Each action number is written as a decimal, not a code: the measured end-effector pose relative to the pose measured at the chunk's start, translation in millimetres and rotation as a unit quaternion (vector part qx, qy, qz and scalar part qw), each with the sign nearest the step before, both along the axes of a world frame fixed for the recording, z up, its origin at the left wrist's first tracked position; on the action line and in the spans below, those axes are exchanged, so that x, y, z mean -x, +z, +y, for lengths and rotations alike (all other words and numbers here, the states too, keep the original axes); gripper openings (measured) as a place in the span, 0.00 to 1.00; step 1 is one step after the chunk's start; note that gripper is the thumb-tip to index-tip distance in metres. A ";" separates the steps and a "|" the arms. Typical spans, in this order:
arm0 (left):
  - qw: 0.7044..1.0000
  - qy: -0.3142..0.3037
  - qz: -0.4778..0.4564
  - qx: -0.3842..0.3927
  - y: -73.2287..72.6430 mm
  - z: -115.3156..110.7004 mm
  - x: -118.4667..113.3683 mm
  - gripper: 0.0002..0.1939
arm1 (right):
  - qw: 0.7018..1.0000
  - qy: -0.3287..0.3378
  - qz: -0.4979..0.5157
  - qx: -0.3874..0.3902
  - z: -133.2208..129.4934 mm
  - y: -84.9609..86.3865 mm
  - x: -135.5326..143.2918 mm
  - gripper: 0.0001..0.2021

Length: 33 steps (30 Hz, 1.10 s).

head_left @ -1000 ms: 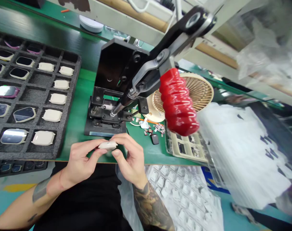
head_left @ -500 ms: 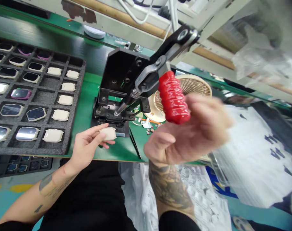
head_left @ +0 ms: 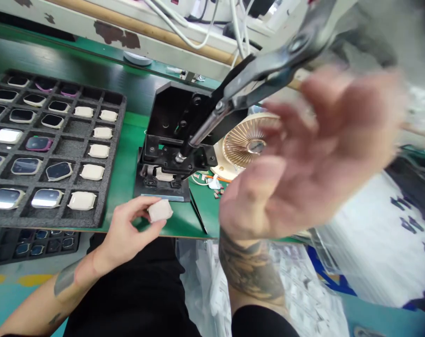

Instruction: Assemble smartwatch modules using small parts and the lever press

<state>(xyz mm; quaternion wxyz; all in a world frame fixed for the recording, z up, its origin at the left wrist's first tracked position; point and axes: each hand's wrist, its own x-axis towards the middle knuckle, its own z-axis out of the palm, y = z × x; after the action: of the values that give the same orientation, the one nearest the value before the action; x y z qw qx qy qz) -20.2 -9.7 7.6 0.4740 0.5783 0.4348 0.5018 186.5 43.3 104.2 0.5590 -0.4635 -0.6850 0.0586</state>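
Observation:
My left hand (head_left: pixel 135 222) pinches a cream smartwatch case (head_left: pixel 160 211) between thumb and fingers, just in front of the press base. Another pale piece (head_left: pixel 163 174) sits in the fixture of the black toggle press (head_left: pixel 184 124). The press's metal lever (head_left: pixel 268 70) is swung up to the right; its red grip is almost wholly out of the frame. My right hand (head_left: pixel 303 164), smeared by motion, is raised below the lever with its fingers apart and nothing in it.
A grey foam tray (head_left: pixel 112 154) of smartwatches and cases stands at left, with a second tray (head_left: pixel 33 243) below the table edge. Tweezers (head_left: pixel 198 213) lie beside the press. A cream fan (head_left: pixel 229 147) stands behind. Stacked plastic sheets (head_left: pixel 366 243) are at right.
The lever has swung up and its red grip has left the view. My right hand has moved up and right, away from the grip. My left hand has tilted the smartwatch case slightly lower.

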 end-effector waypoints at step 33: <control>0.879 -0.005 0.457 -0.135 27.1 51.5 -26.3 0.24 | 0.982 0.076 -0.146 0.095 -54.9 -74.8 -46.2 0.37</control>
<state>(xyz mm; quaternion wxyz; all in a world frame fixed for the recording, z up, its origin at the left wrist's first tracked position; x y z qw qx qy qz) 6.1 41.9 34.6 0.1427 0.8039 0.5283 0.2329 232.7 -11.7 29.3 0.4001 -0.4646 -0.7839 0.0978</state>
